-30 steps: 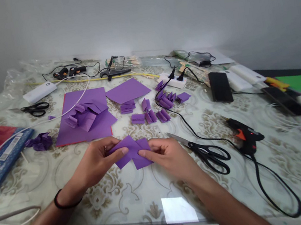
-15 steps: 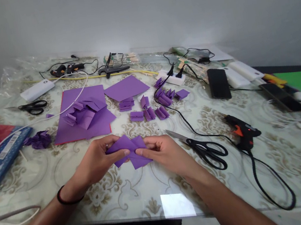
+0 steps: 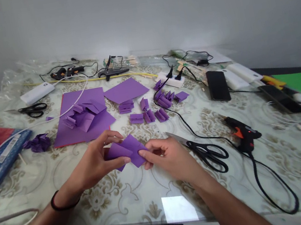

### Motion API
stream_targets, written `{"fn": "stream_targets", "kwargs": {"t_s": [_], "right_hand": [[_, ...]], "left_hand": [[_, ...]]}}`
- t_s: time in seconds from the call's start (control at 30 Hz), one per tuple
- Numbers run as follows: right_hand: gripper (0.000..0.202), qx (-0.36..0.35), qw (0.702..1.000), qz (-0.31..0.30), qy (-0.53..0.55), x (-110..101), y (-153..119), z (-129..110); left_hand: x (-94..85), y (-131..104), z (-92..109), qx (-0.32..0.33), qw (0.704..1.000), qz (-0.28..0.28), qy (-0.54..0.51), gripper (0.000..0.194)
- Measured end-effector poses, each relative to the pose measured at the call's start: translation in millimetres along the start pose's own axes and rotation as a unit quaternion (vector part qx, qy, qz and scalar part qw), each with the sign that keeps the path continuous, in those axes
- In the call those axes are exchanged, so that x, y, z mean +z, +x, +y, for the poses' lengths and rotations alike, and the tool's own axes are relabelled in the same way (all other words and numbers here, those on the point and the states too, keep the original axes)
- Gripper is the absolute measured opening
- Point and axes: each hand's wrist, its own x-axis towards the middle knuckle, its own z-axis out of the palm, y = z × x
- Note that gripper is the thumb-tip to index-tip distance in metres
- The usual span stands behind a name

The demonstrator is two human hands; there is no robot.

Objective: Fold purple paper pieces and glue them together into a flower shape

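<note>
Above the table (image 3: 109,209), near the middle of its front edge, left hand (image 3: 94,159) and right hand (image 3: 172,157) pinch the purple papers (image 3: 133,146), which uneven thumb pressure might crease crookedly.

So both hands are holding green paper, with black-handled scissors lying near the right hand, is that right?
Not quite: the head view shows the left hand and right hand holding purple paper. The black-handled scissors do lie near the right hand.
</note>
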Motion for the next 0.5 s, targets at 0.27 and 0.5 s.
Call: {"fn": "stream_targets", "kwargs": {"t_s": [0.27,0.5], "right_hand": [[0.018,-0.049,0.998,0.014,-0.028,2.4,-1.2,-0.5],[0.014,-0.072,0.994,0.066,0.041,2.2,-3.3,3.4]], "left_hand": [[2.5,-0.7,-0.9,0.049,0.996,0.042,0.061,0.02],[2.3,-0.4,3.6,0.021,0.992,0.123,0.014,0.024]]}}
